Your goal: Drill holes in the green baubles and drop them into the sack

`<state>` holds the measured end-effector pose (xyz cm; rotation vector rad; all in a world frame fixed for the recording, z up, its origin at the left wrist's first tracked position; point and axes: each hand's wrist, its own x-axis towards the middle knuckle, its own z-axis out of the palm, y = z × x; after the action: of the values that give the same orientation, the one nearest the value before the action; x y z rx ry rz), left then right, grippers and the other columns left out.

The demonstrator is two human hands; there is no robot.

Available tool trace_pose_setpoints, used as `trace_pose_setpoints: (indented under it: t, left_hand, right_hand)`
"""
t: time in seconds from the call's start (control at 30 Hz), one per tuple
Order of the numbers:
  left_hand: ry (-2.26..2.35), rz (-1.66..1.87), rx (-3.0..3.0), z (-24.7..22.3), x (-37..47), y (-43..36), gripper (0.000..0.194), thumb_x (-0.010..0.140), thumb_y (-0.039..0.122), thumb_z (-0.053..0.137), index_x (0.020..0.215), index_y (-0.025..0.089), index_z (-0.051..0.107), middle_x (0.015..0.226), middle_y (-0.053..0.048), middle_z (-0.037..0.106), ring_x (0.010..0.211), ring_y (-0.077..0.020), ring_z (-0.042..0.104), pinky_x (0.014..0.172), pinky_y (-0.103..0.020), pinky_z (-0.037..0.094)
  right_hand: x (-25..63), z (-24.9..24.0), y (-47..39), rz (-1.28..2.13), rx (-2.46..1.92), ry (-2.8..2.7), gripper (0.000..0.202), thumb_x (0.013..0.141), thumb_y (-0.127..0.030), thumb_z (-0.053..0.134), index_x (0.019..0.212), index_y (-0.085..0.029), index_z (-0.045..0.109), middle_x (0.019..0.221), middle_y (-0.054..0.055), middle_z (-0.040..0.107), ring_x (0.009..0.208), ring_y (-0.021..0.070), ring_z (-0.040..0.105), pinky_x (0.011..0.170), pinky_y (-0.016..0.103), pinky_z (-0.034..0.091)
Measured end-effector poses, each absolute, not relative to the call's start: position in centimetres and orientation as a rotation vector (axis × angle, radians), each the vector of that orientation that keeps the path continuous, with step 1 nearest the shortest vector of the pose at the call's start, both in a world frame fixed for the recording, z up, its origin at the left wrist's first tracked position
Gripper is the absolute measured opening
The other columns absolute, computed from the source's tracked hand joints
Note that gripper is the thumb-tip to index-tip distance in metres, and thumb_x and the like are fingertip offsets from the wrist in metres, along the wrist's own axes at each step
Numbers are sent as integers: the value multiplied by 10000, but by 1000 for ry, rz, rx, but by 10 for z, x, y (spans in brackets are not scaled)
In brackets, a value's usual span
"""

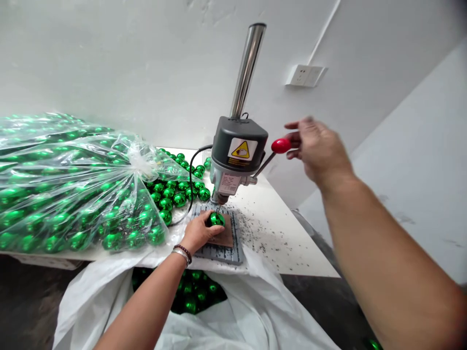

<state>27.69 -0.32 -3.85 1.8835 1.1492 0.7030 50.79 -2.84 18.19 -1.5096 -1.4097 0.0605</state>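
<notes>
A small bench drill press stands on the table, its chuck pointing down over a brown board on the grey ribbed base. My left hand, with bracelets at the wrist, grips a shiny green ball on the board, right beneath the chuck. Whether the drill bit touches the ball is too small to tell. My right hand is raised beside the red knob of the drill's lever, fingers apart and slightly blurred. Its fingertips are at the knob's right side, not wrapped round it.
A large clear plastic bag of green balls fills the table's left side. Loose green balls lie behind the drill. Dark shavings are scattered over the white tabletop. White sheeting with more green balls hangs at the front edge.
</notes>
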Motion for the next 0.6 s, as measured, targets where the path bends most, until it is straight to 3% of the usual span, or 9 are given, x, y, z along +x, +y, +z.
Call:
trace_pose_setpoints:
  t: [0.13, 0.27, 0.4, 0.5, 0.6]
  left_hand:
    - [1160, 702, 1861, -38, 277, 1, 592, 708, 443, 748, 1259, 246, 656, 1084, -60, 735, 1010, -256, 663, 929, -354, 480]
    - [1112, 604, 1851, -31, 274, 9, 630, 687, 444, 761, 1269, 225, 663, 950, -51, 747, 918, -257, 669, 879, -358, 504]
    - [1008, 520, 1855, -21, 271, 17, 606, 702, 443, 736, 1256, 206, 668, 949, -24, 748, 925, -240, 671, 891, -333, 508]
    - [992, 413, 1899, -14, 271, 23, 586, 722, 478, 711, 1241, 208, 675, 1002, -11, 752, 974, -239, 667, 938, -331, 492]
    - [1000, 356, 1935, -9, 272, 29, 583, 724, 500, 711, 1244, 238, 678, 1075, 4, 752, 1045, -237, 655, 979, -315, 475]
  right_hand:
    - [483, 204, -53, 29, -1685, -1402, 780, 813, -802, 319, 1009, -131, 663, 777, 64, 620, 633, 44, 502, 663, 267, 417]
    - [463, 212, -56, -167, -1947, -1458, 740, 795, -782, 345, 810, -113, 661, 699, 27, 572, 775, 84, 544, 796, 344, 388]
    - [456, 207, -52, -293, -2003, -1467, 587, 944, -518, 280, 701, -89, 598, 730, 29, 566, 965, 148, 591, 875, 374, 393]
    - [448, 205, -54, -314, -2096, -1425, 457, 973, -320, 285, 817, -87, 647, 824, 46, 605, 924, 125, 578, 919, 363, 431]
    - [441, 206, -58, -268, -2126, -1421, 423, 961, -266, 288, 931, -110, 679, 832, 35, 588, 840, 89, 537, 924, 339, 449]
